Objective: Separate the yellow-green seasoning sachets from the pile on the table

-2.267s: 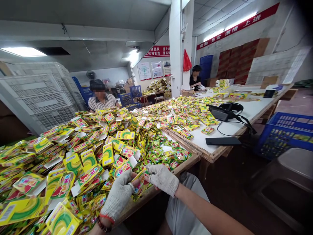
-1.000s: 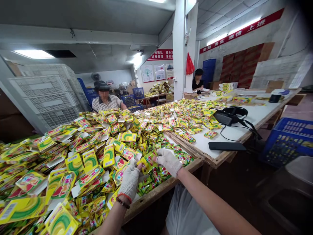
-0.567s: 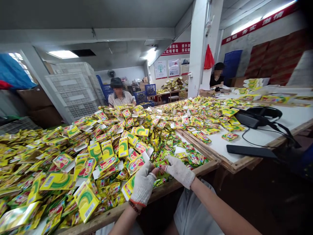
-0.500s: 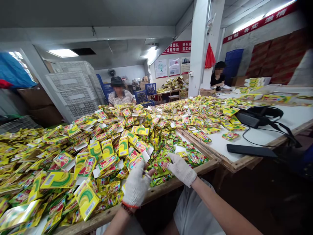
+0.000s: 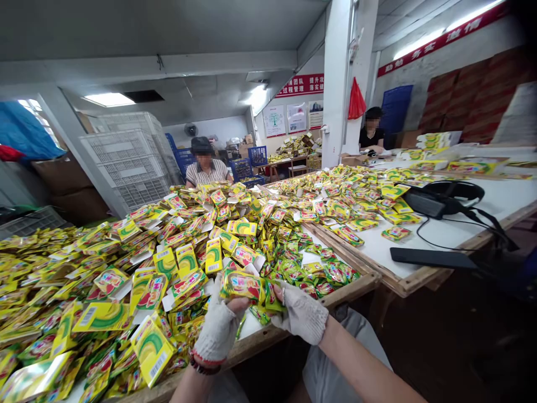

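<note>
"What did the head view show in the left hand [image 5: 218, 327]?"

"A yellow carton [image 5: 242, 284], its printed face showing. The thumb pressed on the carton's lower edge; most of the other fingers were hidden behind it, so I couldn't tell how they lay."

"And the right hand [image 5: 305, 314]?"

"Just right of the carton, its fingers pinching a green packet [image 5: 272, 298] at the carton's right end. Whether the packet was partly inside, I couldn't tell."

"What lay around the carton?"

"A heap of similar cartons [image 5: 187, 260] to its left and beyond it, some with white flaps open. To its right, loose green packets [image 5: 335, 272] lay on the worktop [image 5: 310, 258]."

"And farther off?"

"Well right of the carton, a black headset [image 5: 423, 202] and a flat black slab [image 5: 432, 257]. Beyond the carton, behind the heap, was a person in a striped shirt [image 5: 207, 170]."
</note>
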`<state>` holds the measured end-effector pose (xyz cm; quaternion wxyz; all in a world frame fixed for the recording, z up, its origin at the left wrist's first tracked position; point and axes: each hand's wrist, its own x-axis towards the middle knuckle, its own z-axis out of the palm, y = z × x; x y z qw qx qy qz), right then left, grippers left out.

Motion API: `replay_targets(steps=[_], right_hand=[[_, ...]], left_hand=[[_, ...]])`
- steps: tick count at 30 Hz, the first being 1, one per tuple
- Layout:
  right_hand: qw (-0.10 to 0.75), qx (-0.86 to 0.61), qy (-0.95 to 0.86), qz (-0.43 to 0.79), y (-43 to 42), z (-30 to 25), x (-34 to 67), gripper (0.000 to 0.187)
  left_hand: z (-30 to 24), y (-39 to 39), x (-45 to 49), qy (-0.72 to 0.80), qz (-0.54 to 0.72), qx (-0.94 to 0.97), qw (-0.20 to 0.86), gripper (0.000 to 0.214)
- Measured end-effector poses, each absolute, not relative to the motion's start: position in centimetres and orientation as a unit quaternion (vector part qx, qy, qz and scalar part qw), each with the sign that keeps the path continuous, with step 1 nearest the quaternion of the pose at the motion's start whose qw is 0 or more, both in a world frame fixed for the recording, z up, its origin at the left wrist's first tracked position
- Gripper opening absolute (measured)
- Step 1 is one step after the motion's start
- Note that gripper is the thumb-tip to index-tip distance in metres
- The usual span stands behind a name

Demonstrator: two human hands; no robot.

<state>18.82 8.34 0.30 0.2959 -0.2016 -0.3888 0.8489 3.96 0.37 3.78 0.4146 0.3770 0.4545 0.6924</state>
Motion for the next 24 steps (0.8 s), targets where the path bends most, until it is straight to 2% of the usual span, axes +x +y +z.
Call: replay_targets(steps=[2,3,6,8,9,11,14,18,24], right_hand=[[0.300,-0.190,-0.355,0.865,8.3,0.1,18.7,0.036],[0.315,-0.195,-0.360,0.856,8.5,0.0,18.8,0.037],[0.359,-0.227,-0.433,0.795,9.3,0.4,19.0,0.041],[0.365,-0.236,-0.492,0.754,9.4,0.8,19.1,0.042],[0.365,-0.236,-0.517,0.738,9.4,1.0,19.1,0.041],[0.370,-0.234,-0.545,0.716,9.2,1.3,19.1,0.039],[0.421,-0.257,-0.525,0.694,9.1,1.2,18.9,0.036],[0.513,-0.270,-0.527,0.622,9.8,0.7,18.8,0.030],[0.436,-0.355,-0.668,0.487,10.9,0.1,19.7,0.037]], left_hand=[[3.9,0.0,3.8,0.460,0.677,0.395,0.417,0.070],[4.0,-0.3,3.4,0.483,0.670,0.411,0.386,0.072],[4.4,-1.2,2.2,0.589,0.604,0.504,0.184,0.081],[4.7,-1.6,1.9,0.646,0.481,0.593,0.017,0.084],[4.7,-1.7,1.9,0.664,0.406,0.626,-0.050,0.082],[4.1,-1.4,2.1,0.688,0.279,0.660,-0.115,0.068],[2.1,-0.6,2.4,0.726,0.232,0.639,-0.108,0.055],[-0.3,0.0,2.3,0.728,0.261,0.624,-0.112,0.056],[-0.8,0.0,2.5,0.700,0.301,0.639,-0.105,0.059]])
